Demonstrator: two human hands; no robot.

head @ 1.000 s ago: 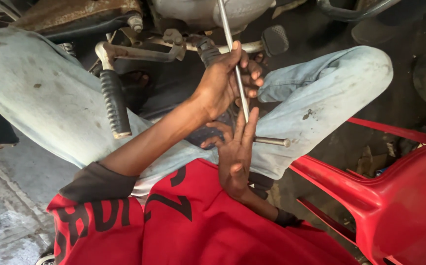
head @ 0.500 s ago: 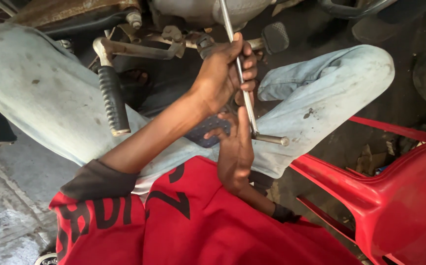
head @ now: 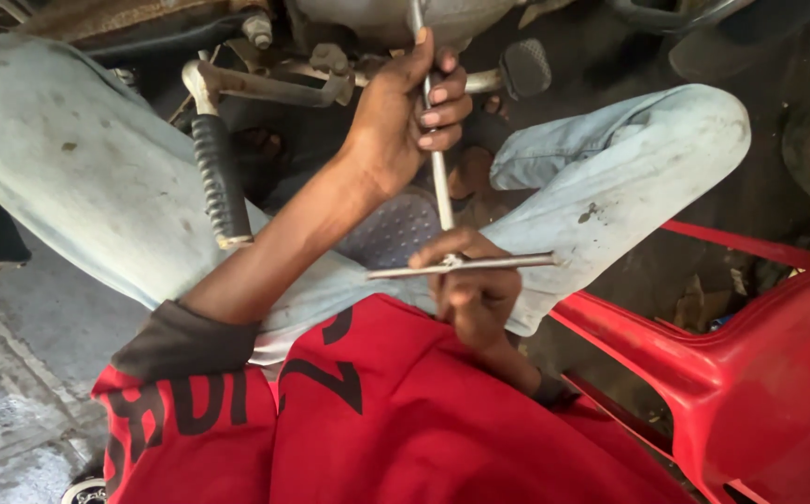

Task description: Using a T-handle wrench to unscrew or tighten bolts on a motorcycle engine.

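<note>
Now, at floor level beside a motorcycle:
Motorcycle (head: 377, 19): its underside fills the top edge, most of it cut off by the frame.
Jeans (head: 69, 159): pale denim legs fold to either side of the work.
Chair (head: 750, 373): red plastic, lower right, partly out of view.
Shirt (head: 405, 420): red with dark lettering, in the foreground.
Footpeg (head: 221, 182): a ribbed black rubber sleeve on a metal arm, hanging left of the wrench and well apart from it.
T-wrench (head: 439, 187): the shaft runs up from the lap to the engine's underside, crossbar level above the shirt.
Left hand (head: 403, 117): fingers closed around the upper shaft, close under the engine.
Right hand (head: 472, 285): fingers wrapped over the junction of crossbar and shaft.
Doing it well: judging by the grip, the upper hand should keep the shaft in line with the fastener while the lower hand turns the crossbar evenly, so the socket does not slip.
Hidden: the socket end and the fastener lie beyond the top edge; whether the tool is seated cannot be told. The dark recess behind the shaft is hard to read.
</note>
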